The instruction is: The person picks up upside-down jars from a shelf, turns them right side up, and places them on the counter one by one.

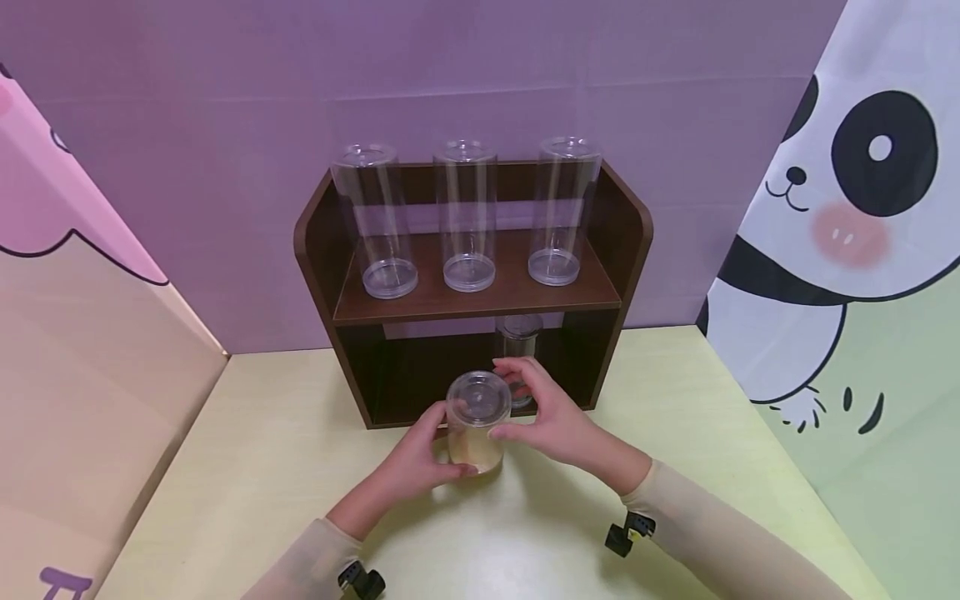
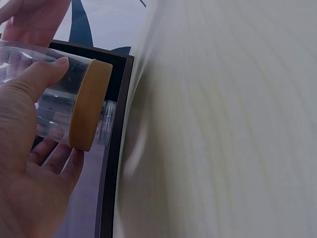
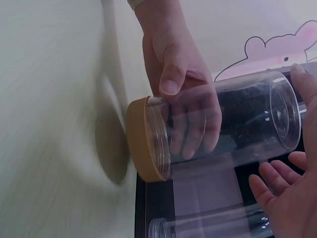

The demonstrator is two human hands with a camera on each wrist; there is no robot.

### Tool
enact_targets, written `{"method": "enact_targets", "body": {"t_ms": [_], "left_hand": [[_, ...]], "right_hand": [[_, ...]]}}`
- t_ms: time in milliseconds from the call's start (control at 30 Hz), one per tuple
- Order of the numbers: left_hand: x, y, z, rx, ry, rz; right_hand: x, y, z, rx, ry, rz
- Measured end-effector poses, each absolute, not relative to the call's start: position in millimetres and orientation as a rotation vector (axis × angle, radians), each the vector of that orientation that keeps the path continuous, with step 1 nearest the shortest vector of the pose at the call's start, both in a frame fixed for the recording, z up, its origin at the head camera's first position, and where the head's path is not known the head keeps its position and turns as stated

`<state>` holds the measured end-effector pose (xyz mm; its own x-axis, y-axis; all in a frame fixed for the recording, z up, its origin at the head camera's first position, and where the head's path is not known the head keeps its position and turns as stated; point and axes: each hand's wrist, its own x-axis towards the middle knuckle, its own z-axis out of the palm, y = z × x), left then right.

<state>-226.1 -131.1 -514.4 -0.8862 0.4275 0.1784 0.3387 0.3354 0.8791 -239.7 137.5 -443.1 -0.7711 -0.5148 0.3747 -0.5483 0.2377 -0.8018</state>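
A clear jar [image 1: 477, 417] with a tan wooden lid [image 1: 476, 456] stands lid-down low over the table, in front of the brown shelf [image 1: 630, 242]. My left hand [image 1: 429, 450] grips its lower part by the lid; in the left wrist view the thumb lies on the jar [image 2: 54, 99] just behind the lid [image 2: 89, 104]. My right hand [image 1: 543, 412] curls round the jar's upper, clear end from the right. In the right wrist view its thumb and fingers [image 3: 277, 183] bracket that end of the jar [image 3: 233, 119]. Whether the lid touches the table is unclear.
Three tall clear jars [image 1: 467, 217] stand in a row on the upper shelf. Another clear jar [image 1: 519, 333] sits in the lower compartment, just behind my right hand. The pale yellow table [image 1: 690, 400] is walled by a pink panel on the left and a panda panel on the right.
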Motion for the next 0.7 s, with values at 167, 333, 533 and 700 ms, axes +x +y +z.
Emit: {"method": "enact_targets", "body": {"t_ms": [167,333,533,700], "left_hand": [[-226.3,-129.1,-514.8,0.752,2.498,1.601],[-227.2,-127.7,-517.5,0.755,2.509,1.586],[-227.0,-127.2,-518.9,0.747,2.509,1.585],[-226.0,-126.9,-518.1,0.725,2.504,1.586]], "right_hand": [[-241.2,132.7,-442.8,1.035,-2.475,1.592],[-242.1,131.5,-442.1,1.057,-2.467,1.558],[-244.1,132.0,-441.1,1.084,-2.478,1.495],[-244.4,130.8,-439.1,1.079,-2.471,1.517]]}}
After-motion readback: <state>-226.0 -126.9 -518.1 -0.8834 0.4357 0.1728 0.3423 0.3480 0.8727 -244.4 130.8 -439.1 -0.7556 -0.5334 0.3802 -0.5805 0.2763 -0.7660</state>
